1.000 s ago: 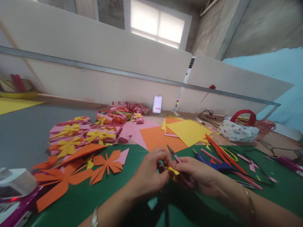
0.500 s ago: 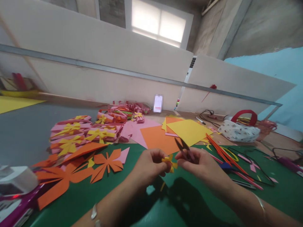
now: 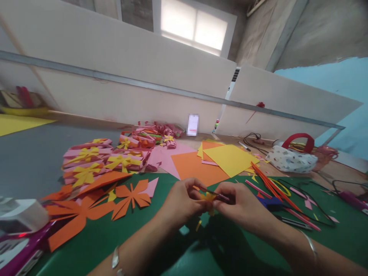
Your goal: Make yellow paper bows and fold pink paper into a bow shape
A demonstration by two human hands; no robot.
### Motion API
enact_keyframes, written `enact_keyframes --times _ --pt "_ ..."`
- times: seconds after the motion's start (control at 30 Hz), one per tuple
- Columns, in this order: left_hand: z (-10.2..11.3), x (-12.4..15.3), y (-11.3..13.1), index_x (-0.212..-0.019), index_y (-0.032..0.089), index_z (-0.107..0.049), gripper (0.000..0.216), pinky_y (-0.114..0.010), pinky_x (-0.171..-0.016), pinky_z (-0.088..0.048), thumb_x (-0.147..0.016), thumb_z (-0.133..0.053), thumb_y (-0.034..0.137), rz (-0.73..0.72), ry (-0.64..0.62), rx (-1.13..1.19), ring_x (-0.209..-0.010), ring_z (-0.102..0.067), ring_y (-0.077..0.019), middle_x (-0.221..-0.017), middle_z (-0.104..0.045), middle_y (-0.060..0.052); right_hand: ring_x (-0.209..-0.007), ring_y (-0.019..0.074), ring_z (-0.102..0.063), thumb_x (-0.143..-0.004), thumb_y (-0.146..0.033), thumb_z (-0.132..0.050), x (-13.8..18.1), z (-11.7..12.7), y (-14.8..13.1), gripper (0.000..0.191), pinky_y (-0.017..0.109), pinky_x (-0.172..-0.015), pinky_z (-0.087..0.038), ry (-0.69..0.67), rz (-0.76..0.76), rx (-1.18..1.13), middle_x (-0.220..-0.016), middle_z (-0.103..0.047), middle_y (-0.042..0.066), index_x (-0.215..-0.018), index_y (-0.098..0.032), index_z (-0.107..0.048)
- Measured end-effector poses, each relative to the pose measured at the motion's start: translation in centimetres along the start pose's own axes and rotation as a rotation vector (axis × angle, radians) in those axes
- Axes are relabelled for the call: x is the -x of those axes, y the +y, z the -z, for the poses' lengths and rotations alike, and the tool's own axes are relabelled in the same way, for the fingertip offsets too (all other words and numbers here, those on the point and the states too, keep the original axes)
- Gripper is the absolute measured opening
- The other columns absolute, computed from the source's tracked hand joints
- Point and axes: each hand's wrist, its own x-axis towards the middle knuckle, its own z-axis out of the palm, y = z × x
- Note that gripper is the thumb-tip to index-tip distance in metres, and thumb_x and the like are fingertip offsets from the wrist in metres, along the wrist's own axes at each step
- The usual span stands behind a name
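Note:
My left hand point(image 3: 182, 202) pinches a small folded yellow paper piece point(image 3: 209, 197) above the green mat point(image 3: 94, 249). Right beside it, my right hand point(image 3: 240, 204) is closed on small scissors point(image 3: 219, 196), whose dark blades lie almost level and point left at the yellow piece. A tiny yellow scrap point(image 3: 198, 225) lies on the mat below the hands.
Orange cut-out flowers point(image 3: 130, 196) and a pile of pink rolls with yellow bows point(image 3: 97, 163) lie to the left. Orange, yellow and pink sheets point(image 3: 218, 161) lie behind the hands. Red and pink sticks point(image 3: 270, 184), a patterned pouch point(image 3: 290, 159) and cables are on the right. A white device point(image 3: 20, 216) sits at far left.
The scissors have swung down from pointing up and away to lying level against the yellow piece. Both hands have drawn closer together.

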Motion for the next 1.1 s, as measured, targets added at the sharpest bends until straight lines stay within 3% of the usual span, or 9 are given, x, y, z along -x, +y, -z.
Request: enact_keyframes --times 0.27,0.43,0.67,0.93,1.1 --pt "-0.1 0.5 0.0 -0.081 0.011 -0.062 0.018 -0.023 -0.058 -0.046 -0.068 -0.068 0.022 0.118 -0.137 0.171 -0.056 -0.060 -0.0104 -0.062 -0.066 -0.004 -0.050 0.0065 -0.028 -0.068 -0.015 -0.046 -0.5 0.3 0.6 0.013 0.021 -0.044 -0.019 -0.107 -0.103 -0.121 -0.052 -0.032 -0.006 -0.056 -0.017 -0.042" --pt "0.1 0.4 -0.4 -0.084 0.012 -0.063 0.018 -0.026 -0.061 -0.048 -0.067 -0.067 0.018 0.109 -0.202 0.167 -0.064 -0.063 -0.0139 -0.070 -0.068 -0.005 -0.052 0.0068 -0.031 -0.068 -0.011 -0.042 -0.6 0.3 0.7 0.011 0.021 -0.045 -0.022 -0.126 -0.095 -0.126 -0.055 -0.035 -0.005 -0.059 -0.017 -0.044" --pt "0.1 -0.2 -0.8 -0.079 0.011 -0.062 0.020 -0.022 -0.051 -0.040 -0.060 -0.064 0.009 0.038 -0.110 0.047 -0.050 -0.053 -0.0089 -0.060 -0.061 -0.001 -0.054 0.0071 -0.028 -0.075 -0.021 -0.051 -0.6 0.1 1.2 0.018 0.021 -0.048 -0.021 -0.179 -0.060 -0.202 -0.056 -0.032 -0.006 -0.060 -0.017 -0.043" --pt "-0.1 0.1 -0.7 -0.074 0.012 -0.059 0.013 -0.022 -0.051 -0.040 -0.061 -0.061 0.009 0.054 -0.145 0.066 -0.050 -0.051 -0.0084 -0.060 -0.059 -0.001 -0.052 0.0071 -0.026 -0.078 -0.030 -0.054 -0.4 0.1 1.4 0.026 0.023 -0.046 -0.017 -0.167 -0.135 -0.201 -0.055 -0.031 -0.006 -0.059 -0.017 -0.044" --pt "0.0 0.4 -0.5 -0.073 0.013 -0.058 0.011 -0.022 -0.054 -0.042 -0.068 -0.065 0.020 0.105 -0.185 0.095 -0.054 -0.054 -0.0094 -0.063 -0.060 -0.002 -0.054 0.0072 -0.027 -0.078 -0.028 -0.056 -0.7 0.0 1.8 0.026 0.022 -0.048 -0.019 -0.177 -0.133 -0.255 -0.057 -0.033 -0.006 -0.059 -0.017 -0.042"
